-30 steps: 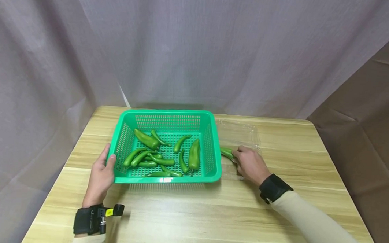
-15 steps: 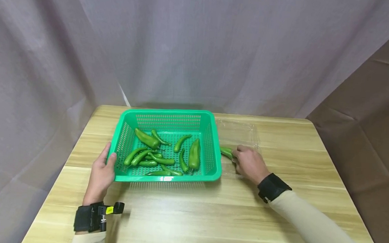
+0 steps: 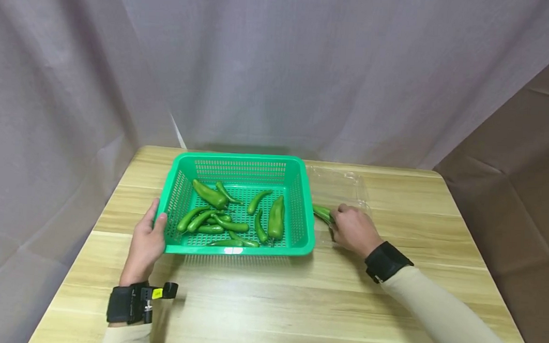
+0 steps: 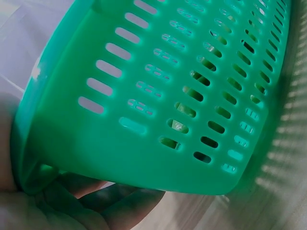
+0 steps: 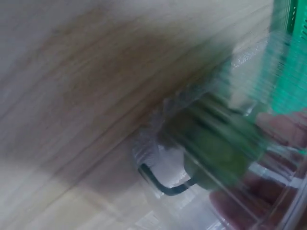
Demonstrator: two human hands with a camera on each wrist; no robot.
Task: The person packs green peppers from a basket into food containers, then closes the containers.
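Note:
A green slotted basket [image 3: 300, 204] holding several green peppers [image 3: 275, 218] sits on the wooden table. My left hand [image 3: 148, 240] grips the basket's near left corner [image 4: 43, 158], thumb on the rim and fingers [image 4: 110, 201] under the base. My right hand [image 3: 353, 228] is curled round one green pepper [image 3: 321, 213] just right of the basket, over a clear plastic tray [image 3: 343, 188]. In the blurred right wrist view the pepper [image 5: 216, 143] and its dark stem lie in the clear tray, with fingertips [image 5: 249, 191] beside it.
The wooden table [image 3: 296, 297] runs out to edges on all sides. A grey curtain [image 3: 280, 63] hangs close behind it and a brown sheet [image 3: 526, 169] stands at the right. The clear tray reaches back toward the far right of the basket.
The basket's near edge has come up slightly and shifted a little right with my left hand. My right hand with the pepper has barely moved.

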